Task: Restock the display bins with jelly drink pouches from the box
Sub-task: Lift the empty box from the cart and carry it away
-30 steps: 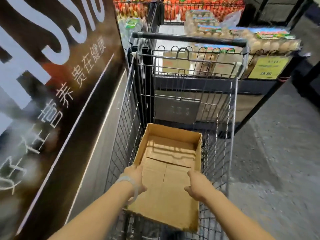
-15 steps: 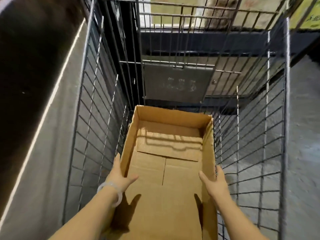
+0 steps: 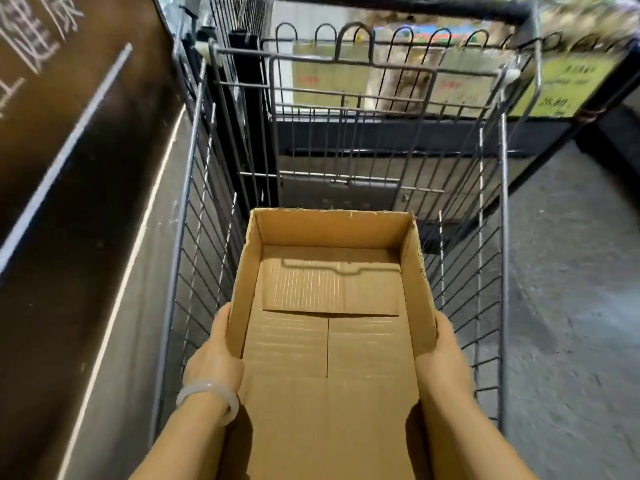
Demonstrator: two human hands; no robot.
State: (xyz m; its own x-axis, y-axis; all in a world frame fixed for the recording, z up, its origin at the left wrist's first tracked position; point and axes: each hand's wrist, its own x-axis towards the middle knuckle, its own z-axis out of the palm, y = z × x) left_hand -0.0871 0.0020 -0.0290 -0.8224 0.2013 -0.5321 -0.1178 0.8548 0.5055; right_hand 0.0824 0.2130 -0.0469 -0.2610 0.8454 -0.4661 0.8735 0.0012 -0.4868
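Left hand (image 3: 214, 355) and right hand (image 3: 445, 358) reach forward, palms facing inward.
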